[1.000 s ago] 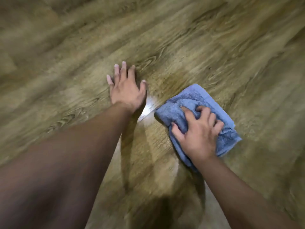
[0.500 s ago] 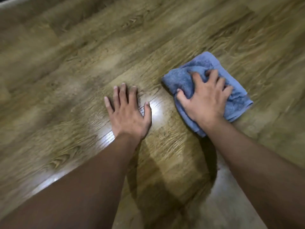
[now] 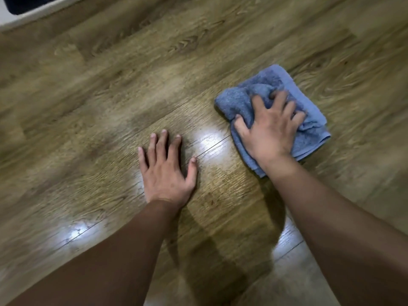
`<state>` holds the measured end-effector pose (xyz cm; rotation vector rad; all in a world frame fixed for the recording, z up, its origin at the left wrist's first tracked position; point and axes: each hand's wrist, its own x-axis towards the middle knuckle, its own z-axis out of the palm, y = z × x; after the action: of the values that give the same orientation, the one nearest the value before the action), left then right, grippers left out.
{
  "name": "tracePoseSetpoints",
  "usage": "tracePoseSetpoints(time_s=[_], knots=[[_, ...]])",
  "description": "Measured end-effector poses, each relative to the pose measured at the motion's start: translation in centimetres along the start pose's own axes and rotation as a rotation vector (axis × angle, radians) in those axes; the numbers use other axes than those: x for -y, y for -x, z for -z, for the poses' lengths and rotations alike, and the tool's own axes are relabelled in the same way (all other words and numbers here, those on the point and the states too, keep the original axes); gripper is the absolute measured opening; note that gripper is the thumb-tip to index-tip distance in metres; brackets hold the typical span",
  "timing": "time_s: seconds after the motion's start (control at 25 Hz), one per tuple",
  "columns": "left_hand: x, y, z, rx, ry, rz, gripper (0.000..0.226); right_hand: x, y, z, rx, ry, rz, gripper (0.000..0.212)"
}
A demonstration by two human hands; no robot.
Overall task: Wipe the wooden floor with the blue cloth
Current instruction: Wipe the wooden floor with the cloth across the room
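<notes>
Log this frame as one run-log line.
right hand grips blue cloth | left hand flat on wooden floor | wiping underway

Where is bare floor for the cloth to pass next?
Bare wooden floor runs wide ahead of the left hand, up to the white edge far left. More lies beyond and right of the blue cloth. The strip between the left hand and the right hand is tightest.
</notes>
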<state>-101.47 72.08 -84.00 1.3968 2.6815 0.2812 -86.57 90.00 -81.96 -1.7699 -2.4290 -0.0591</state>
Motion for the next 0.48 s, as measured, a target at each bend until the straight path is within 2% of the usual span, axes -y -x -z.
tracePoseSetpoints(time_s=[0.12,0.36,0.48], knots=[[-0.3,0.0,0.2,0.025,-0.029,0.002,0.069,0.1,3.5,1.0,0.001,-0.068,0.07,0.055],[-0.1,-0.1,0.5,0.038,-0.021,-0.001,0.069,-0.9,18.7,2.6,0.084,-0.173,0.23,0.06],[-0.1,0.0,0.3,0.032,-0.014,-0.001,0.068,-2.2,16.6,2.9,0.113,-0.126,0.279,0.058]])
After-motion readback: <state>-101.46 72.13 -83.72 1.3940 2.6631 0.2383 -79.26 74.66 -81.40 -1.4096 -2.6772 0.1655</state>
